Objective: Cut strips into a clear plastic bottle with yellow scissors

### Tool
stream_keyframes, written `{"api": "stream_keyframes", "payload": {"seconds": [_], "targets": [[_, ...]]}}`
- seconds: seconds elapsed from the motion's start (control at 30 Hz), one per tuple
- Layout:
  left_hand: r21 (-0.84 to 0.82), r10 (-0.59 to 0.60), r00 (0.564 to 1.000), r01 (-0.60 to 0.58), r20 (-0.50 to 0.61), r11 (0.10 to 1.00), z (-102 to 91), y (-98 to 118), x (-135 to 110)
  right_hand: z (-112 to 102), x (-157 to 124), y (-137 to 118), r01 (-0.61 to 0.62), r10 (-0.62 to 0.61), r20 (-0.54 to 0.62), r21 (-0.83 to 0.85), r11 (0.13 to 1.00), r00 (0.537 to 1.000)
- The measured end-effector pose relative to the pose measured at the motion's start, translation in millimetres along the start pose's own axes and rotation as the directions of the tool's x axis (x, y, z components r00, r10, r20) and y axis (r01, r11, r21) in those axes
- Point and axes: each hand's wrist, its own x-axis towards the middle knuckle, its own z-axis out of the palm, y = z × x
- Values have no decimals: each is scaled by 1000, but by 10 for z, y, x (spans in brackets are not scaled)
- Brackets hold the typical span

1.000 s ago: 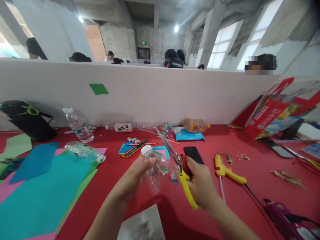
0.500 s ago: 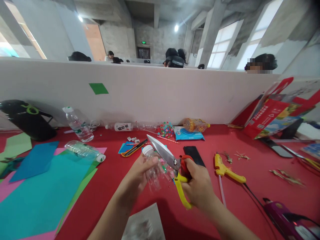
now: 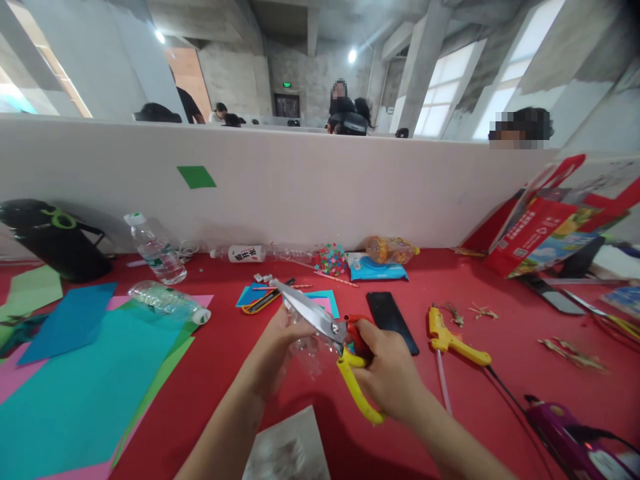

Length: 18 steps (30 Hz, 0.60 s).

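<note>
My left hand (image 3: pixel 281 337) is closed around a clear plastic bottle (image 3: pixel 309 352), cut or crumpled at its lower end as far as I can see. My right hand (image 3: pixel 393 367) grips scissors (image 3: pixel 313 312) with one red and one yellow handle. The blades point up and left, lying across the upper part of the bottle and hiding its cap. They look closed or nearly so. Just behind the hands are a yellow-and-black utility knife (image 3: pixel 267 297) and small coloured papers (image 3: pixel 327 300). A black phone (image 3: pixel 393 321) lies beyond my right hand.
Coloured paper sheets (image 3: pixel 100 380) and a bottle (image 3: pixel 167 301) lie at left. A yellow glue gun (image 3: pixel 457 340) with its cord is at right, near a purple device (image 3: pixel 570 433). Bottles, wipes (image 3: pixel 379 269) and a red bag (image 3: pixel 533 230) line the white partition (image 3: pixel 300 193).
The scissors and my right hand have shifted left and slightly down, and the blades now cover the bottle's white cap. More of the phone shows. People have appeared behind the partition.
</note>
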Motion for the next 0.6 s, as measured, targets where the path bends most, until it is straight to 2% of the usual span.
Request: {"api": "stream_keyframes", "payload": {"seconds": [0.1, 0.2, 0.27, 0.37, 0.47, 0.6], "targets": [[-44, -4, 1000, 4, -2, 999, 17, 22, -22, -29, 21, -14, -111, 101, 78, 125, 986, 992], [-72, -14, 1000, 14, -7, 997, 12, 22, -18, -63, 44, -24, -255, 231, 115, 272, 928, 966], [-87, 32, 997, -39, -73, 995, 11, 12, -4, -80, 47, -34, -330, 291, 156, 384, 862, 944], [-79, 133, 978, -147, -162, 986, 24, -6, 10, -80, 32, -61, -432, 345, 261, 549, 715, 902], [-64, 175, 967, -190, -182, 980, 60, -30, 10, -43, 23, -91, -486, 408, 279, 626, 610, 870], [-89, 202, 948, -230, -245, 969, 139, -107, 18, 40, 36, -78, -514, 450, 284, 653, 556, 847]]}}
